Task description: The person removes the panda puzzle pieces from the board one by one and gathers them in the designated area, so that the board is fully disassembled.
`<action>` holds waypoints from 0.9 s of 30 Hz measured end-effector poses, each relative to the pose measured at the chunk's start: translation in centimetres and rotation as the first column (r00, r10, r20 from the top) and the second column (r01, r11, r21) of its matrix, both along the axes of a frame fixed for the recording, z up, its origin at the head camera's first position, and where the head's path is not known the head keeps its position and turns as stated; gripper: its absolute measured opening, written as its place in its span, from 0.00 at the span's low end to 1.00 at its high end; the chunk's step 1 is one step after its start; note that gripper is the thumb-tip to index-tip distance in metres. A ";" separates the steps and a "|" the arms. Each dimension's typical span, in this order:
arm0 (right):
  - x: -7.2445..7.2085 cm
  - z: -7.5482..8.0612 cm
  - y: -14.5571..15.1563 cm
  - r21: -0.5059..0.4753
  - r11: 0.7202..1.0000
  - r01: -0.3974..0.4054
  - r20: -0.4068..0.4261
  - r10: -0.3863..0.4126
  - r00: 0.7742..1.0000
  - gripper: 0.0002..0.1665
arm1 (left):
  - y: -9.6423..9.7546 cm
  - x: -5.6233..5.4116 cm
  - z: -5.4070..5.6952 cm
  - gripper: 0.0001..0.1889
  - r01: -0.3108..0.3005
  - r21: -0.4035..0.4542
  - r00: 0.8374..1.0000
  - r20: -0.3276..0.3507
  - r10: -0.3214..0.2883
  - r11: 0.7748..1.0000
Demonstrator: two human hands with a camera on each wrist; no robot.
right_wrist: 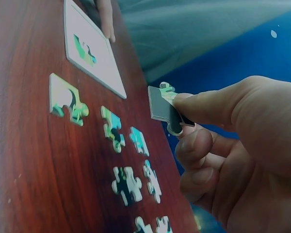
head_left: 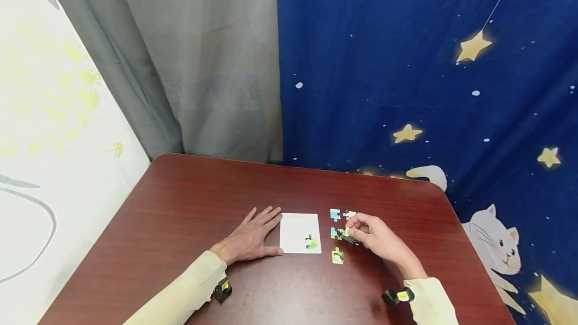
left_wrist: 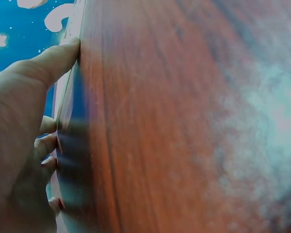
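A white square puzzle board (head_left: pixel 292 229) lies on the table, with one green-and-black puzzle piece (head_left: pixel 311 242) in its near right corner. My left hand (head_left: pixel 250 237) rests at the board's left side, fingers spread, thumb and fingertips touching its edge. Above the loose pieces, my right hand (head_left: pixel 378 235) pinches a puzzle piece (right_wrist: pixel 160 104) between thumb and fingers; it is tilted, mostly showing a plain grey side. Below it lie loose pieces: a green-and-white one (right_wrist: pixel 67 99) nearest me, a blue one (head_left: pixel 334 214) farther back, and several others partly hidden by the hand in the head view.
The dark red wooden table (head_left: pixel 217 179) has rounded far corners. A grey curtain (head_left: pixel 217 64) and a blue star-patterned curtain (head_left: pixel 361 64) hang behind it. Each wrist wears a small black camera (head_left: pixel 222 290) on a strap.
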State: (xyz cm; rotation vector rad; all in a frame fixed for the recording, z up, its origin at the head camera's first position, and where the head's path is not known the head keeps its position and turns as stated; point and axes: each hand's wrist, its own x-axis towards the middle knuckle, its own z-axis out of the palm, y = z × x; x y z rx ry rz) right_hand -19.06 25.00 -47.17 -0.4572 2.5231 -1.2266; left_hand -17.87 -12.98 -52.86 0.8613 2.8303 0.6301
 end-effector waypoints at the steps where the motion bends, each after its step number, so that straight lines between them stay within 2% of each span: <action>1: 0.1 -0.1 0.2 0.006 1.000 0.006 -0.001 -0.006 1.000 0.05 | 0.0 0.0 0.0 0.51 0.001 0.002 1.000 0.000 -0.001 1.000; 7: 0.9 -0.5 1.2 0.029 0.999 0.031 0.016 -0.031 0.999 0.05 | 0.1 0.0 0.1 0.51 -0.008 -0.013 1.000 0.009 0.008 1.000; 15: 2.0 -1.4 2.5 -0.001 0.999 0.044 0.057 -0.044 0.997 0.08 | 0.2 0.1 -0.1 0.51 -0.005 -0.030 1.000 0.010 0.005 1.000; 27: 2.4 -1.6 3.8 0.048 0.998 0.046 0.060 -0.049 0.997 0.06 | 0.1 0.0 0.0 0.51 -0.007 -0.027 1.000 -0.010 0.007 1.000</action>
